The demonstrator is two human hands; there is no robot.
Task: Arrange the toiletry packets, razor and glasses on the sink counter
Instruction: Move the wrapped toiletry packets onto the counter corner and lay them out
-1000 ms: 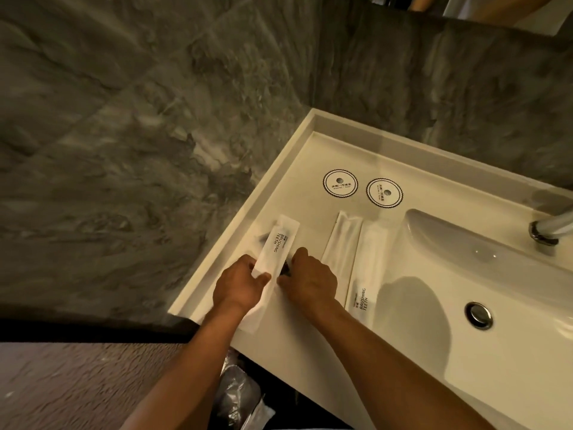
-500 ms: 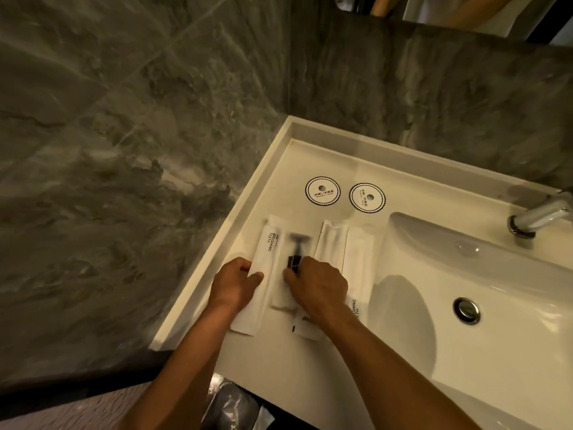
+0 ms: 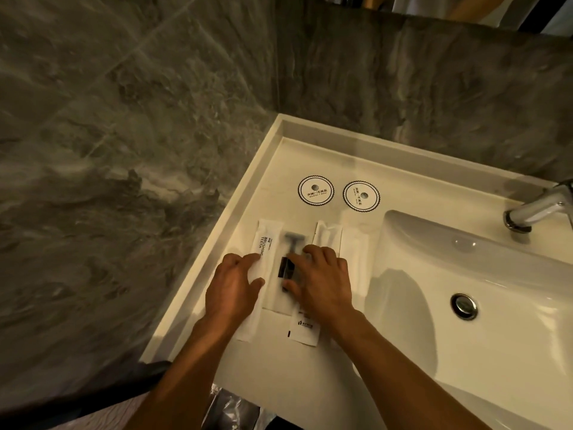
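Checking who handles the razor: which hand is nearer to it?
Right. The right hand lies on the razor, fingers over its handle; the left hand rests beside it on the toothbrush packet.

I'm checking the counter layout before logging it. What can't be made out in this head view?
- Razor: head blurred; handle partly under the right hand.
- Small packet: upper part under that hand, print too small to read.
- Glasses: none visible.
- Faucet: cut off by the right edge.
- Round coasters: logo text too small.
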